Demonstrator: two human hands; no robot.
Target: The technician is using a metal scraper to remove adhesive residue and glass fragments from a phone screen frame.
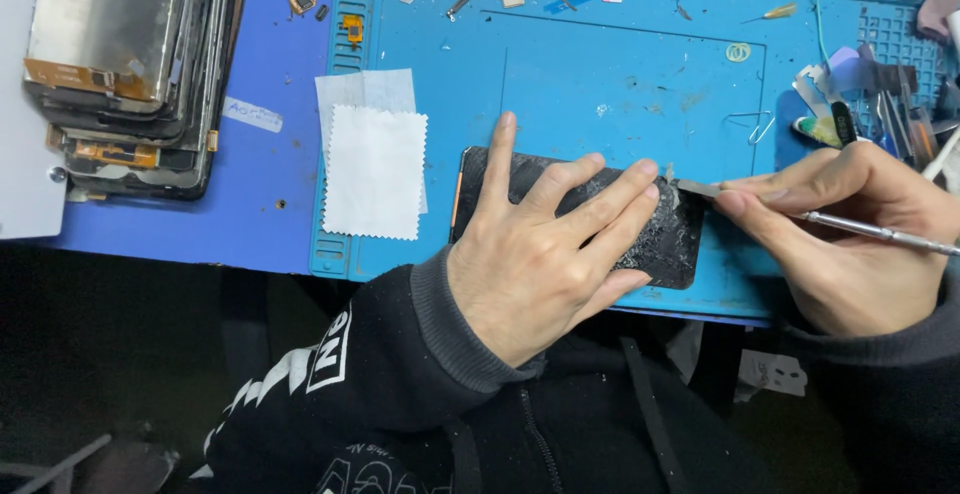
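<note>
Blue work mat [600, 84] bears cracked phone [670, 244], white cloth [375, 174], stacked screens [130, 64].

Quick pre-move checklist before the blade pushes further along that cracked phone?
1. Left hand flat on the cracked phone, pinning it: ok.
2. Right hand grips the metal scraper tool: ok.
3. Blade tip at the phone's upper right edge: ok.
4. Left fingertips clear of the blade: not ok, very close.
5. Phone fully on the blue work mat: ok.
6. Blade depth under the glass: cannot tell.
</note>
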